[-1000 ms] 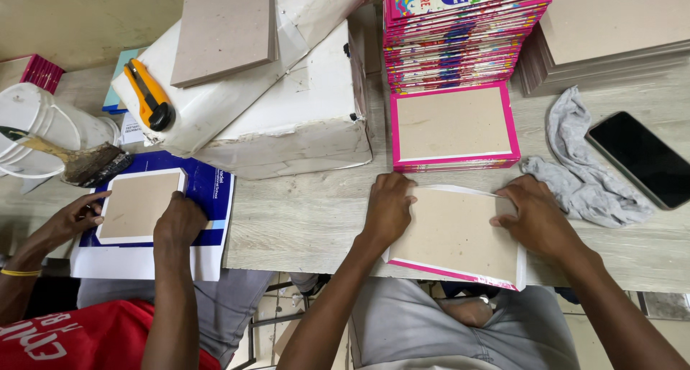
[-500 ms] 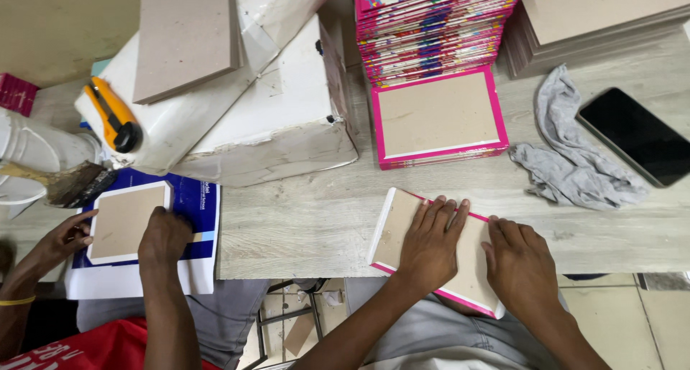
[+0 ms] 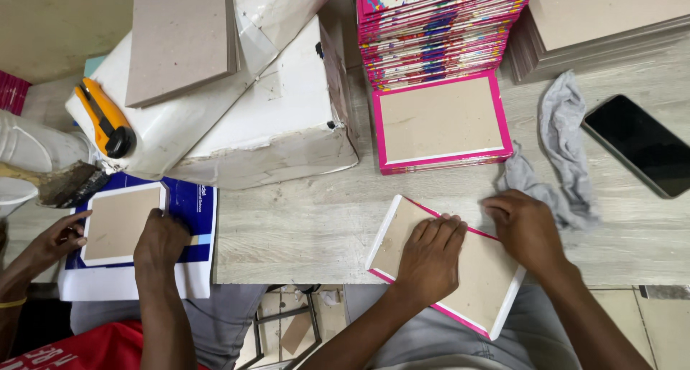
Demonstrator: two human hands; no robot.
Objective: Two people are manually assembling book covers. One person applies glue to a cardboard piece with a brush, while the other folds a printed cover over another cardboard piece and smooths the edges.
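Hands press flat, fingers spread, gripping nothing: left hand [image 3: 431, 258] and right hand [image 3: 528, 230] on the pink-edged board [image 3: 489, 284], just below the grey rag [image 3: 564, 147].

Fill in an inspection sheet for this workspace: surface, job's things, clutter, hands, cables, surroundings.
Surface: pale wood-grain table.
Job's things: pink-edged cover board, tilted, overhanging the near table edge.
Clutter: grey cloth, black phone, orange utility knife, white box, finished pink-edged stack, grey boards.
Hands: left hand flat on the board; right hand at its far edge.
Cables: nothing seen.
Surroundings: co-worker's hands pressing a board on a blue sheet.
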